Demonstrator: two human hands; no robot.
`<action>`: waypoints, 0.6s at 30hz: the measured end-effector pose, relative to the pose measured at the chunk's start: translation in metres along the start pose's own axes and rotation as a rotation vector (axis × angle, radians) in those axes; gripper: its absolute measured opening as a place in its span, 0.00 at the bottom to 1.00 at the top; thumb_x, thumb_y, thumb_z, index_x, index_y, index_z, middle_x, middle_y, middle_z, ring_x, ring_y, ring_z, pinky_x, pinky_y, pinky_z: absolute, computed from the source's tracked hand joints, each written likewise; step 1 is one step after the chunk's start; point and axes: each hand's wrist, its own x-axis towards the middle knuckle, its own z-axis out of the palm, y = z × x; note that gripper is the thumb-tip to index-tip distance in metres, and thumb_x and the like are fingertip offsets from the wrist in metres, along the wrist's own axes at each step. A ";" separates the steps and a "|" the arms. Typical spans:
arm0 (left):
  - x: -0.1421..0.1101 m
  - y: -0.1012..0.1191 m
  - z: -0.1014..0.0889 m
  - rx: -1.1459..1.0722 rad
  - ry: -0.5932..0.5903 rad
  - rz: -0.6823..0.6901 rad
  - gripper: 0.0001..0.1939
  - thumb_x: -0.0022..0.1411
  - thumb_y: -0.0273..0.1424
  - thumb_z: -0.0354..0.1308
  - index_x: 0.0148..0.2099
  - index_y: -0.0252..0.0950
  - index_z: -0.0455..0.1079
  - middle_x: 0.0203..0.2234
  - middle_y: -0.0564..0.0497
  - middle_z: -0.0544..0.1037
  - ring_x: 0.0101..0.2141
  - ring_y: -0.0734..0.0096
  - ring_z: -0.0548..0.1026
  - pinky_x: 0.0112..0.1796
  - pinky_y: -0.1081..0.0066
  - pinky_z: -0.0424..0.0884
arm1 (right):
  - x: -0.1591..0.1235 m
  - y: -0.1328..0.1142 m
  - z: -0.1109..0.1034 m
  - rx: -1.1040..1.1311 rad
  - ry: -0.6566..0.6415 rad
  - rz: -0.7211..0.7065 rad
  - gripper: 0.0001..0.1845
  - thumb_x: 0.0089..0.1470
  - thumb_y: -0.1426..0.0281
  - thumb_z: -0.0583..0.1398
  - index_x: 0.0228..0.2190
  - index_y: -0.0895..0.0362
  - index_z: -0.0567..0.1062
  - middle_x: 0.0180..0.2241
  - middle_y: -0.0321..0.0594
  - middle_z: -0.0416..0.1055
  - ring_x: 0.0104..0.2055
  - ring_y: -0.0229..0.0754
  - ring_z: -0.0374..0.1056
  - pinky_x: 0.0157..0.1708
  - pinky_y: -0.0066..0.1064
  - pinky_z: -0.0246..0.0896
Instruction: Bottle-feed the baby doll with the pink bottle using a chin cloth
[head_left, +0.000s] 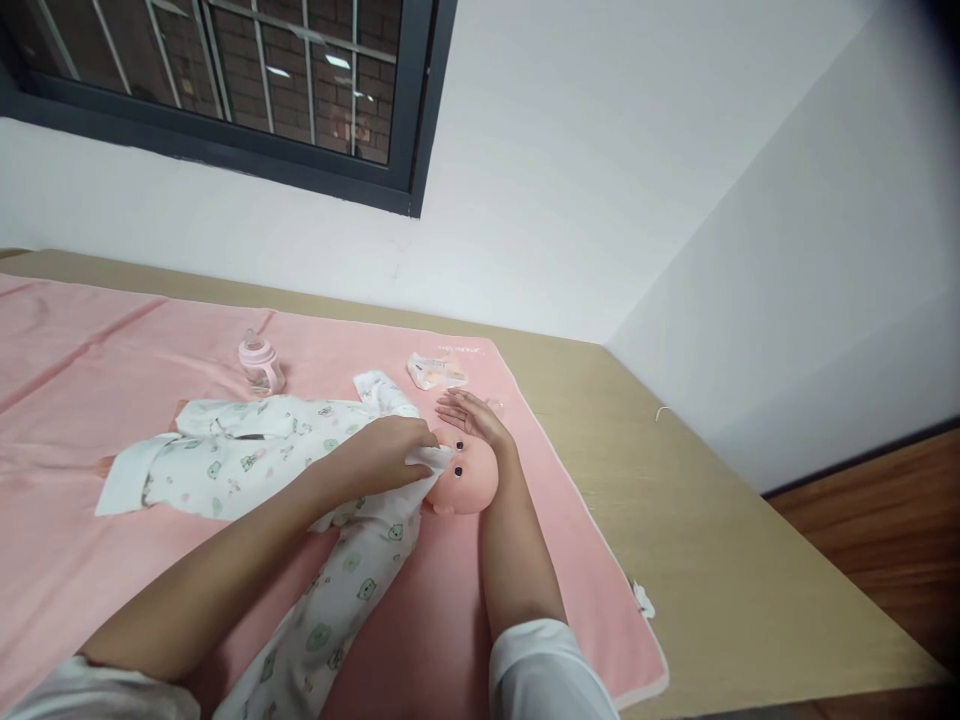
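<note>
A baby doll (472,485) lies on its back with its head toward the right, dressed in a white patterned suit (277,465). One long sleeve stretches toward me, below my left forearm. My left hand (394,455) is closed on a thin white cloth (431,458) at the doll's mouth and chin. Whether that cloth is separate from the suit's collar I cannot tell. My right hand (474,415) rests open beside the far side of the head, fingers stretched out and the wrist curving around the crown.
A pink blanket (570,610) lies under the doll on a wooden surface (675,520). Behind the doll are a pink baby bottle (260,362) and a small plastic packet (435,370). A crumpled white scrap (643,600) sits at the blanket's right edge. White walls and a window rise behind.
</note>
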 end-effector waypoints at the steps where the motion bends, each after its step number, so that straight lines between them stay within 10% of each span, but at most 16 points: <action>1: 0.001 0.001 0.000 0.008 0.010 -0.013 0.03 0.59 0.27 0.58 0.36 0.37 0.73 0.33 0.52 0.77 0.35 0.64 0.74 0.33 0.71 0.63 | 0.000 0.000 0.000 -0.003 0.001 0.000 0.15 0.53 0.67 0.64 0.43 0.57 0.72 0.42 0.47 0.77 0.43 0.45 0.76 0.57 0.44 0.65; 18: 0.008 0.001 0.004 0.107 0.062 -0.062 0.09 0.56 0.23 0.51 0.24 0.36 0.60 0.22 0.54 0.70 0.27 0.67 0.69 0.27 0.71 0.54 | 0.004 0.003 -0.003 -0.013 -0.003 0.004 0.16 0.52 0.66 0.65 0.43 0.56 0.72 0.41 0.46 0.78 0.43 0.45 0.76 0.56 0.43 0.66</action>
